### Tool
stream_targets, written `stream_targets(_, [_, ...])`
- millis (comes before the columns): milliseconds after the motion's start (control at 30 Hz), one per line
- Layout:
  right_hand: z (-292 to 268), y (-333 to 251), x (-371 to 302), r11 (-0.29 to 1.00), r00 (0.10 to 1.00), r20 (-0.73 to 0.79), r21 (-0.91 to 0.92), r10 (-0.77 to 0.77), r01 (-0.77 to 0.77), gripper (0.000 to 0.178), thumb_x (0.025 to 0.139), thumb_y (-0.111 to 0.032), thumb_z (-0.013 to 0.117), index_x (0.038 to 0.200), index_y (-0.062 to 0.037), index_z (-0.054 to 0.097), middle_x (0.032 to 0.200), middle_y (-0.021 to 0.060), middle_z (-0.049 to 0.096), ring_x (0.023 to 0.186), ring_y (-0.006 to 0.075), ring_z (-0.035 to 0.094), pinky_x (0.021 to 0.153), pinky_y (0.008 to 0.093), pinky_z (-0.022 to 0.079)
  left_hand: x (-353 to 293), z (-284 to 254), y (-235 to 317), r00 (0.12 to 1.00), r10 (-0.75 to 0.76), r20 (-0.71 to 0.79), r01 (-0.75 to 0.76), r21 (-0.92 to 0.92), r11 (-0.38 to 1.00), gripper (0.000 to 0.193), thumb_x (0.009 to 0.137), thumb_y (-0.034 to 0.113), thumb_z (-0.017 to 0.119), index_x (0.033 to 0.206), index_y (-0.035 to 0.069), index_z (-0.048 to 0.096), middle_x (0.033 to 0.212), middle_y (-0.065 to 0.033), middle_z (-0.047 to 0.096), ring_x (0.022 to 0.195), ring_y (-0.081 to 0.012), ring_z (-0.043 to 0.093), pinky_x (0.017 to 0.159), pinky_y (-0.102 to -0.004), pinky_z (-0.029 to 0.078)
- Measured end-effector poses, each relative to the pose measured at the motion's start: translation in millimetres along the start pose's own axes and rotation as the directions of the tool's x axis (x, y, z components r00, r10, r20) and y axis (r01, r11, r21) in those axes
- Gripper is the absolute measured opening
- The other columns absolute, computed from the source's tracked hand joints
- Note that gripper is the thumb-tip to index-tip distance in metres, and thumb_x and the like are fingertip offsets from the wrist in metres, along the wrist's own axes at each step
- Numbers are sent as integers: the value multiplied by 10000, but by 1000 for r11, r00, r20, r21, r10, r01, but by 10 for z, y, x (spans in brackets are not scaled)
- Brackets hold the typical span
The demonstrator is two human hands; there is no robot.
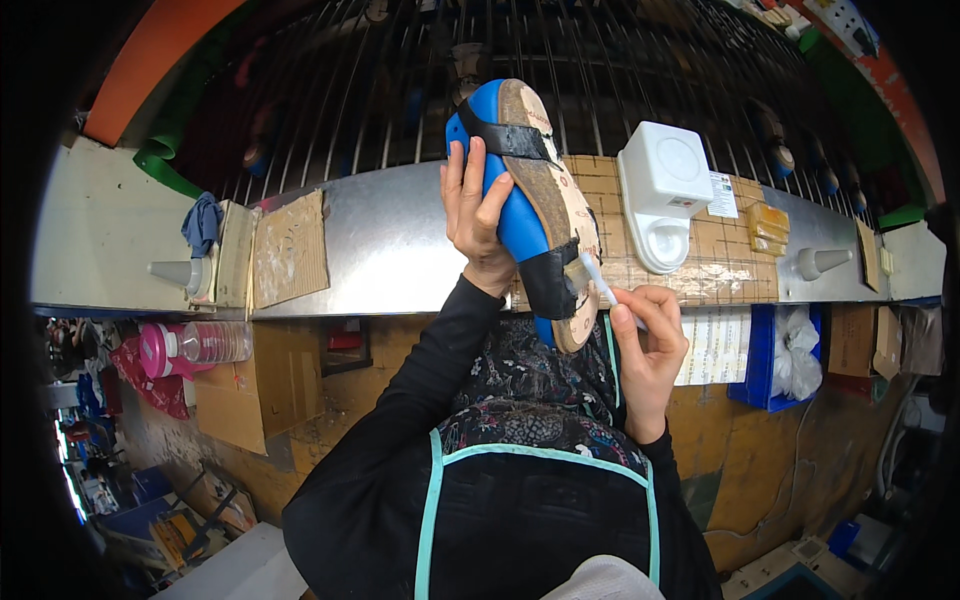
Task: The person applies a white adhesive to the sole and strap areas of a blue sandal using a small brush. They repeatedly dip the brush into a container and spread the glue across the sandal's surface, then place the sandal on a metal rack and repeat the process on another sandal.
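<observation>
My left hand (473, 210) is wrapped round a blue shoe (520, 225), turned so that its underside faces up and to the right. Two black bands (550, 283) cross the shoe, one near each end, and a pale and brown sole board shows between them. Between thumb and fingers, my right hand (650, 335) pinches a small white brush (597, 278). Its pale tip is against or very near the lower black band; I cannot tell whether they touch. The shoe is held above the front edge of the bench.
On the metal bench (385, 235) stands a white plastic dispenser (668, 175) with a round cup, on taped cardboard. Yellowish blocks (768, 228) lie to its right, a cardboard piece (290, 250) to the left. Beyond runs a roller conveyor (375, 100). Below right is a blue crate (758, 360).
</observation>
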State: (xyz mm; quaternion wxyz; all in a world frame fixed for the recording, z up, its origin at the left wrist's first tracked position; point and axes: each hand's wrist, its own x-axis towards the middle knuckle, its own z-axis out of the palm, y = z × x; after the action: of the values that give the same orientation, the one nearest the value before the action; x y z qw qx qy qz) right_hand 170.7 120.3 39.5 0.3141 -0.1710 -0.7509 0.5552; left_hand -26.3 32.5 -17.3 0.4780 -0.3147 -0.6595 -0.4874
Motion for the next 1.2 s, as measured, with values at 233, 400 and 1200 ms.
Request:
stream_targets(233, [32, -54, 122, 946, 985, -67, -296, -160, 134, 179, 814, -81, 723, 993, -84, 736, 909, 24, 559, 660, 89, 508, 710, 258, 340, 10, -25, -40, 999, 38, -1, -38, 14, 999, 384, 811, 290, 725, 1113, 183, 513, 1334, -192, 538, 1273, -421, 461, 1049, -602, 325])
stream_targets(400, [12, -48, 212, 891, 946, -72, -365, -315, 269, 208, 781, -70, 741, 986, -102, 741, 911, 21, 564, 655, 94, 531, 780, 274, 295, 54, -45, -53, 999, 32, 19, -32, -1, 999, 390, 805, 287, 731, 1114, 184, 517, 1333, -189, 540, 1280, -417, 455, 1055, -596, 321])
stream_targets(1200, [-107, 18, 143, 926, 948, -25, -223, -319, 306, 202, 777, -10, 735, 973, -61, 733, 906, 39, 546, 686, 111, 537, 680, 225, 394, 275, -34, -26, 983, -64, 170, 60, 31, 998, 485, 721, 253, 787, 1157, 195, 582, 1382, -125, 514, 1314, -366, 431, 1098, -535, 285])
